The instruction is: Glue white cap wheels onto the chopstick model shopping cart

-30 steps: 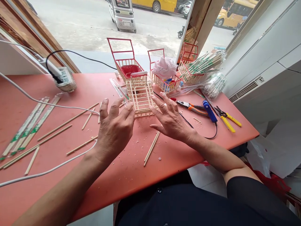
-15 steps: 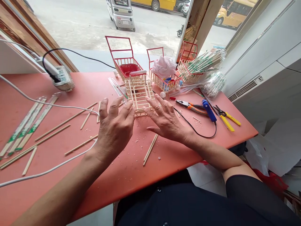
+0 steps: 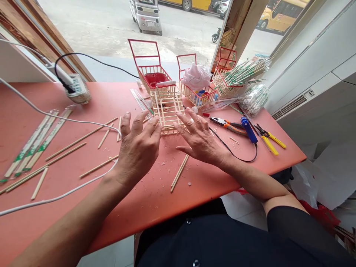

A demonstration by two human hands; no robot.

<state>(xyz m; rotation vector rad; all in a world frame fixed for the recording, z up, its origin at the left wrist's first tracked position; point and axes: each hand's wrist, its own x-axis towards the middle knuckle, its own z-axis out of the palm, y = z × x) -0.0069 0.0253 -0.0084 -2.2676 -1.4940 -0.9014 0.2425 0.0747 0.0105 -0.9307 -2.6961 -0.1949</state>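
Note:
A small slatted frame of pale wooden sticks [image 3: 167, 118] rests at the middle of the table, with its far end by a red-trimmed stick basket cart [image 3: 144, 76]. My left hand [image 3: 139, 148] hovers at the frame's near left corner, its fingers spread and nothing in them. On the other side, my right hand [image 3: 198, 142] has its fingers stretched out over the frame's near right corner. Whether the fingertips touch the frame, I cannot tell. Two loose chopsticks [image 3: 179, 173] lie on the table just below my hands.
Several loose sticks [image 3: 66, 151] and wrapped chopsticks [image 3: 41, 141] lie left, crossed by a white cable [image 3: 66, 194]. Pliers [image 3: 228, 125], a blue-handled tool [image 3: 249, 129] and yellow-handled cutters [image 3: 269, 140] lie right. Behind stand more carts [image 3: 198, 96] and a bundle of wrapped chopsticks [image 3: 247, 74].
The whole view has shifted slightly. Both hands keep nearly the same pose around the stick frame.

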